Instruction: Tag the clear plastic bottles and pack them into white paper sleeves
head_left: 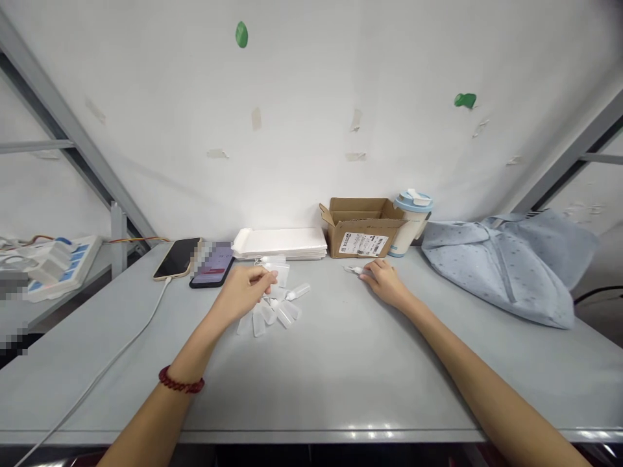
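Note:
My left hand (253, 285) is closed in a pinch just above a loose pile of small clear plastic pieces (285, 316), some with white narrow ends. What its fingertips hold, if anything, is too small to make out. Just beyond them lie several more translucent pieces (279, 272). Farther right, low over the tabletop in front of the cardboard box, my right hand (384, 280) has its fingers closed on a small clear plastic piece with a white end (356, 270). Part of that piece is hidden by the fingers.
A stack of white envelopes (280, 243), an open cardboard box (365, 237) and a lidded cup (413, 220) stand along the wall. Two phones (178, 258) lie left, one with a white cable (131, 350). A blue fabric bag (501, 272) rests right; a power strip (68, 266) is far left.

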A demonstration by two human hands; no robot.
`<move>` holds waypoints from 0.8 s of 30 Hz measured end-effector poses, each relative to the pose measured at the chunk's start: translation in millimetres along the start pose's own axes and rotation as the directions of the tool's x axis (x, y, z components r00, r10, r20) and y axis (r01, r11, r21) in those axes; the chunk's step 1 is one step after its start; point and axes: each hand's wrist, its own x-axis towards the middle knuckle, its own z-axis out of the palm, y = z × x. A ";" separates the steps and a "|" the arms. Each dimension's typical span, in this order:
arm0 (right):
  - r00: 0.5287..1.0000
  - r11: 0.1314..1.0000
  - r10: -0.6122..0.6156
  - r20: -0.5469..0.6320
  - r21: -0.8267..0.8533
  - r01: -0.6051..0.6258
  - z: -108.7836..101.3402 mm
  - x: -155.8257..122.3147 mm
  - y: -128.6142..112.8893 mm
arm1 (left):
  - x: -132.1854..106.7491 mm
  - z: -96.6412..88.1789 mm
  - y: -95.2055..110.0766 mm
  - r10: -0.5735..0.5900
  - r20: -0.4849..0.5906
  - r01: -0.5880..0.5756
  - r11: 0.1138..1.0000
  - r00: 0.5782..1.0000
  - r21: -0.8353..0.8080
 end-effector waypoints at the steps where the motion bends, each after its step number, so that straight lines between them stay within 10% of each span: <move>1: 1.000 1.000 -0.011 0.010 0.024 0.011 -4.1 -2.2 -9.2 | -1.8 2.4 3.6 0.002 0.029 -0.001 0.999 1.000 -0.044; 10: 0.981 0.801 -0.133 0.141 0.598 0.023 -49.2 -32.6 -101.4 | -14.4 24.9 21.7 0.034 0.310 0.064 0.952 0.950 -0.300; 24: 0.963 0.726 -0.137 0.232 0.685 -0.061 -50.3 -39.3 -109.8 | -14.5 33.0 19.7 0.069 0.335 0.084 0.904 0.940 -0.420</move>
